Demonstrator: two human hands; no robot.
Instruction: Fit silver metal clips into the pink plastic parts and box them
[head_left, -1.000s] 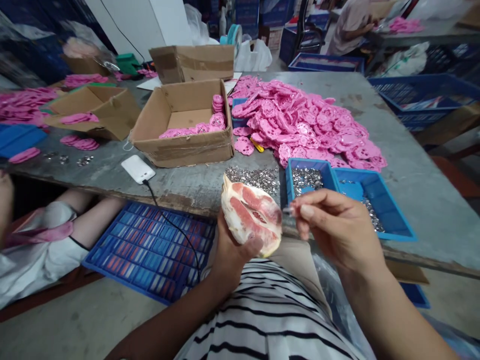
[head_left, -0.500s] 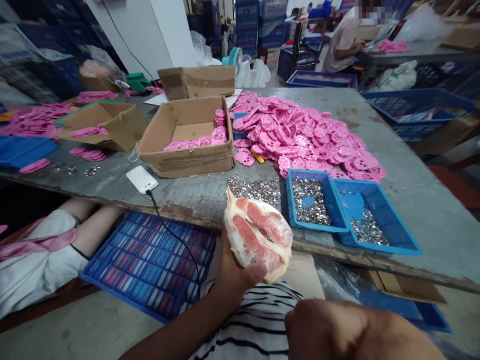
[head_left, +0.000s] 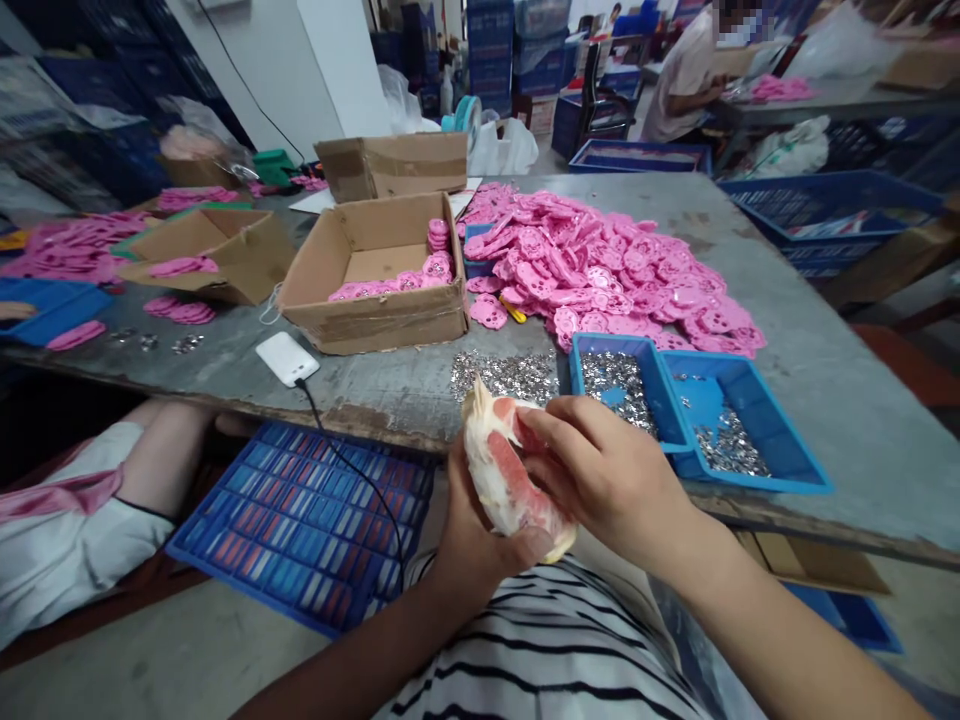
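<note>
A peeled pomelo piece [head_left: 499, 475] with pinkish-red flesh and white pith is held over my lap, just in front of the table edge. My left hand [head_left: 480, 540] wraps round it from below and the left, thumb across its lower end. From the right, my right hand [head_left: 600, 465] reaches onto the fruit, its bent fingers gripping the red flesh at the opening; the fingertips are partly hidden in it. Small silvery metal pieces [head_left: 506, 375] lie scattered on the table just beyond the fruit.
Two blue trays [head_left: 780, 485] with metal bits stand at the right front. Behind them spreads a heap of pink pieces [head_left: 622, 270]. A cardboard box [head_left: 375, 325], a white phone [head_left: 287, 358] with a black cable and a blue crate [head_left: 300, 520] are leftward. A person sits at far left.
My right hand has come up from the lower right, near the camera, onto the pomelo and grips its flesh. The left hand still holds the fruit, now turned slightly.
</note>
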